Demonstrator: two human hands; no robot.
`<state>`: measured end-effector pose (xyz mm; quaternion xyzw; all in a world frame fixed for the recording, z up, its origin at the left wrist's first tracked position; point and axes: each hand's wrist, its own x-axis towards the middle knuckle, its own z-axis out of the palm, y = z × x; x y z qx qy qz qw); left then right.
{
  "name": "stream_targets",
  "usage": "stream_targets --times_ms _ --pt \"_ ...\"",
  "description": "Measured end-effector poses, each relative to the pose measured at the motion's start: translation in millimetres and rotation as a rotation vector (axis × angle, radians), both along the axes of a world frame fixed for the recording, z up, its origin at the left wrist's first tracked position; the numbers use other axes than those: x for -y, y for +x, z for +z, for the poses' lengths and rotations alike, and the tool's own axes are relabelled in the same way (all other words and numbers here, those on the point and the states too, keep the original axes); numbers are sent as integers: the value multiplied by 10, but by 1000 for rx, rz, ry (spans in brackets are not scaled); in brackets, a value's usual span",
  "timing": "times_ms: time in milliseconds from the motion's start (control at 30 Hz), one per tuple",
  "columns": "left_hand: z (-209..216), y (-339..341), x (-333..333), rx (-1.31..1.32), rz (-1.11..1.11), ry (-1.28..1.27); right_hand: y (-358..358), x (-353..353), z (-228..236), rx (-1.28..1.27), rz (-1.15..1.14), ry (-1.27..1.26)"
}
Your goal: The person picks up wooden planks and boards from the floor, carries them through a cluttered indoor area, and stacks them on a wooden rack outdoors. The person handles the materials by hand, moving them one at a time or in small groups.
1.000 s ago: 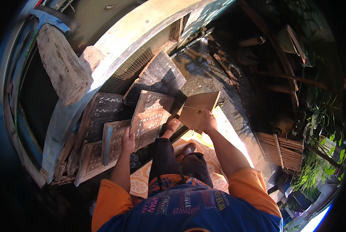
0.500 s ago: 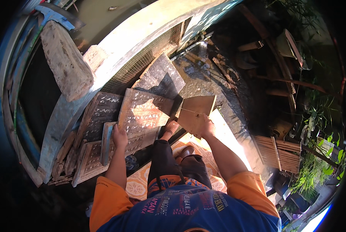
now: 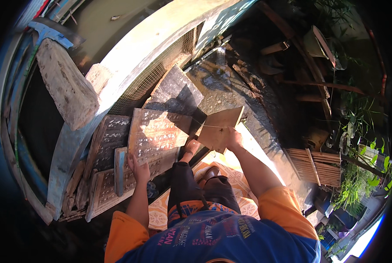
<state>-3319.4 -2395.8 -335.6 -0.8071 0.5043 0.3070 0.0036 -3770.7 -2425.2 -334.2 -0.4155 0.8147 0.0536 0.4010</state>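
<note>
My right hand [image 3: 234,139] is closed on the near right edge of a thin brown wooden board [image 3: 215,127], held tilted above the tiled floor. My left hand [image 3: 139,169] has its fingers apart, at the lower edge of a larger weathered board [image 3: 158,133] with white spots. Whether its fingertips touch that board cannot be made out. Just left of this hand stands a narrow wooden piece with a blue edge [image 3: 119,173]. More spotted boards [image 3: 112,142] lean around it, and a greyish panel [image 3: 174,92] rests behind.
A pale low wall [image 3: 156,37] with wire mesh [image 3: 154,79] curves behind the boards. A rough block [image 3: 66,83] sits on its left part. Wet ground [image 3: 231,87] lies beyond. Orange-patterned tiles [image 3: 158,212] are underfoot, and a bamboo slat rack [image 3: 314,166] is at the right.
My left hand has loosened from the large board's edge and its fingers have spread. My right hand still holds the brown board, which is nearly in place. The view has shifted slightly.
</note>
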Motion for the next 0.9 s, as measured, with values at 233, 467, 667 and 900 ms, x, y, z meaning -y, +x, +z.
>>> stream_targets --times_ms 233,467,667,900 --pt "159 80 -347 -106 47 59 -155 406 172 -84 -36 -111" --pt "214 191 -755 -101 96 194 -417 863 331 -147 -123 -60" --pt "217 171 -899 -104 90 316 -562 758 618 -192 -211 -59" --pt "204 11 -611 -146 -45 308 -896 -68 878 -180 -241 -96"
